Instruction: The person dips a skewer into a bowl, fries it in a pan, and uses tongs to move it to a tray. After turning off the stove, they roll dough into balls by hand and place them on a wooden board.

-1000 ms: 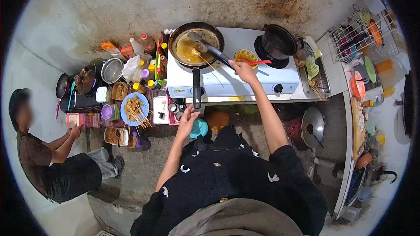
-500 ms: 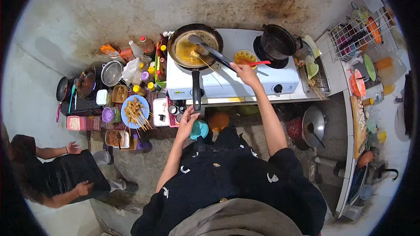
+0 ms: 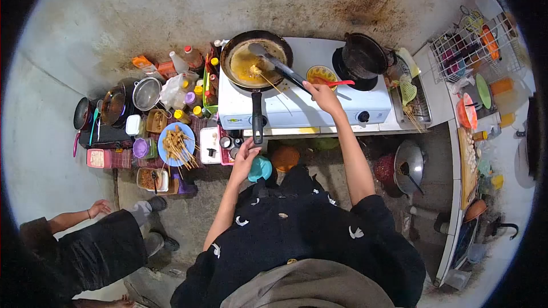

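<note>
My right hand (image 3: 324, 96) is closed around the handle end of long dark tongs (image 3: 292, 75). Their rounded grey end lies over the frying pan (image 3: 234, 74), above bubbling yellow oil. In the pan a skewer (image 3: 270, 82) has a battered piece at its tip, and its stick leans out across the front rim. At the tip of the pan's black handle (image 3: 257, 115), my left hand (image 3: 244, 158) has its thumb and fingers lightly closed. A patterned bowl (image 3: 321, 72) of orange-yellow liquid, with a red spoon (image 3: 338, 82) across it, stands right of the tongs.
The pan sits on the white gas stove (image 3: 331, 111), with a dark pot (image 3: 363, 54) on the right burner. A blue plate of skewers (image 3: 165, 147), bottles and tubs crowd the left. Another person (image 3: 103, 245) is at lower left. A wok (image 3: 410, 159) lies low right.
The other person at lower left has shifted, with one hand lower and the legs moved. My hands, the tongs and the pan stay nearly where they were; the view shifts slightly.
</note>
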Tool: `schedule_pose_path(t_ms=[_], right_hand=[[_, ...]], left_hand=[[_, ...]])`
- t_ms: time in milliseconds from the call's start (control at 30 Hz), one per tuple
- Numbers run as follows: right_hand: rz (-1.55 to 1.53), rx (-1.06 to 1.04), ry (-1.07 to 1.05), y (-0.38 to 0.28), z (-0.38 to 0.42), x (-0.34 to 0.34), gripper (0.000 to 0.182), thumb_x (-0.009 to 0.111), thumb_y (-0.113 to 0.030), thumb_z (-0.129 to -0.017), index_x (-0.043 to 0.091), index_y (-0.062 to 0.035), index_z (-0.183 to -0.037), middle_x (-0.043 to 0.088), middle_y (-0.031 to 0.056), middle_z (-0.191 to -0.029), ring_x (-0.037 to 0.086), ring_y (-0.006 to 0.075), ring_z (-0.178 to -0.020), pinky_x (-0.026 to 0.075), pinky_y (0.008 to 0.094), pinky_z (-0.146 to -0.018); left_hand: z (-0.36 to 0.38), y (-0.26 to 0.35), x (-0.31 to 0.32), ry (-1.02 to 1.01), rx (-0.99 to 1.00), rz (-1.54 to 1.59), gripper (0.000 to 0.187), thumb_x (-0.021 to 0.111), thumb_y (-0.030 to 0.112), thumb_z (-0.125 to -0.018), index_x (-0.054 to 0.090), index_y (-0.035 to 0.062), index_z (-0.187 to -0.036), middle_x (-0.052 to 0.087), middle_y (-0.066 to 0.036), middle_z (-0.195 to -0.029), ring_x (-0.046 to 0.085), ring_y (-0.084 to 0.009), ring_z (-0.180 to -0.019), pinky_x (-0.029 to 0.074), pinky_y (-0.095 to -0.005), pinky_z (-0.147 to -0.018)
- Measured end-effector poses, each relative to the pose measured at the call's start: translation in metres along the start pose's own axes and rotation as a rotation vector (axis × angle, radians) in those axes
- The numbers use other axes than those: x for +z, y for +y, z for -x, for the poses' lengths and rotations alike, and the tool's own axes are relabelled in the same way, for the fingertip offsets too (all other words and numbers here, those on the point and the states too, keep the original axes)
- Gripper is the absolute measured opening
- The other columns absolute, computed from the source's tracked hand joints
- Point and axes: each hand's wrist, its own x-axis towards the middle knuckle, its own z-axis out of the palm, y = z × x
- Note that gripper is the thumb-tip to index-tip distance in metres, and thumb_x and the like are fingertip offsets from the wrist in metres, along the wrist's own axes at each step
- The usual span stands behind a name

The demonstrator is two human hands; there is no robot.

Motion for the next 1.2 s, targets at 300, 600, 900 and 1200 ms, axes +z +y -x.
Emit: schedule_pose_path(t_ms=[300,600,900,1200], right_hand=[[0.071,0.024,-0.033,-0.013,0.006,-0.015,0.060,0.040,-0.056,-0.083,0.063,-0.0019,-0.092,0.061,0.0192,-0.078,0.059,0.0332,-0.078,0.043,0.0386,-0.070],[0.076,-0.012,-0.017,-0.012,0.002,-0.016,0.061,0.040,-0.056,-0.083,0.062,0.0000,-0.093,0.060,0.0193,-0.072,0.059,0.0324,-0.076,0.043,0.0374,-0.069],[0.084,-0.009,-0.034,-0.011,-0.001,-0.018,0.063,0.040,-0.056,-0.084,0.062,0.0027,-0.088,0.056,0.0149,-0.063,0.058,0.0262,-0.067,0.043,0.0350,-0.065],[0.072,-0.024,-0.030,-0.009,-0.003,-0.017,0.064,0.040,-0.057,-0.082,0.061,0.0029,-0.077,0.058,0.0212,-0.068,0.058,0.0363,-0.073,0.043,0.0414,-0.069]], left_hand=[[0.002,0.010,0.005,0.029,-0.041,-0.007,0.045,0.047,0.007,-0.086,0.031,-0.0011,-0.128,0.044,-0.014,-0.123,0.052,-0.0187,-0.103,0.039,-0.0286,-0.090],[-0.001,-0.005,0.002,0.023,0.024,0.025,0.047,0.050,0.014,-0.086,0.033,0.0016,-0.129,0.046,-0.011,-0.121,0.051,-0.0173,-0.106,0.039,-0.0244,-0.078],[-0.001,0.003,0.004,0.021,-0.022,0.026,0.046,0.047,0.006,-0.086,0.031,-0.0002,-0.128,0.043,-0.015,-0.124,0.052,-0.0200,-0.105,0.038,-0.0289,-0.091],[0.000,0.006,0.004,0.013,-0.024,0.021,0.048,0.047,0.005,-0.084,0.030,-0.0001,-0.129,0.043,-0.015,-0.124,0.052,-0.0199,-0.104,0.038,-0.0292,-0.090]])
